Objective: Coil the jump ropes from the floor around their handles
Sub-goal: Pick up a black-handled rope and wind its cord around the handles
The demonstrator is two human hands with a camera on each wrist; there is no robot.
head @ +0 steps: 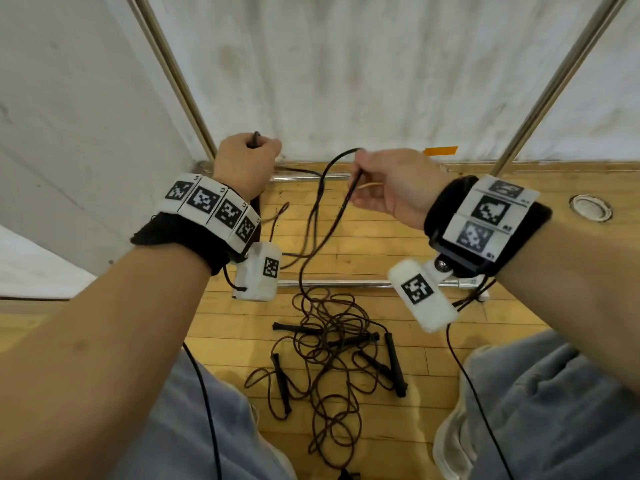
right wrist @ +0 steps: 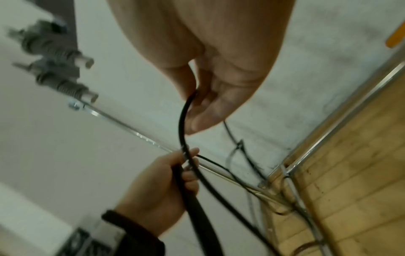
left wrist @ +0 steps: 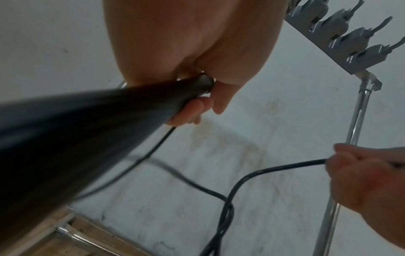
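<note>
My left hand is raised at the left and grips a black jump-rope handle, whose top pokes out above the fist. Its thin black cord arcs across to my right hand, which pinches the cord between thumb and fingers. From there the cord hangs down to the floor. Below, between my knees, a tangled pile of ropes with several black handles lies on the wooden floor.
A chrome rack frame stands ahead, with slanting posts and low floor bars. A hook rail tops it. White walls lie behind and to the left. A round floor fitting and orange tape are at the right.
</note>
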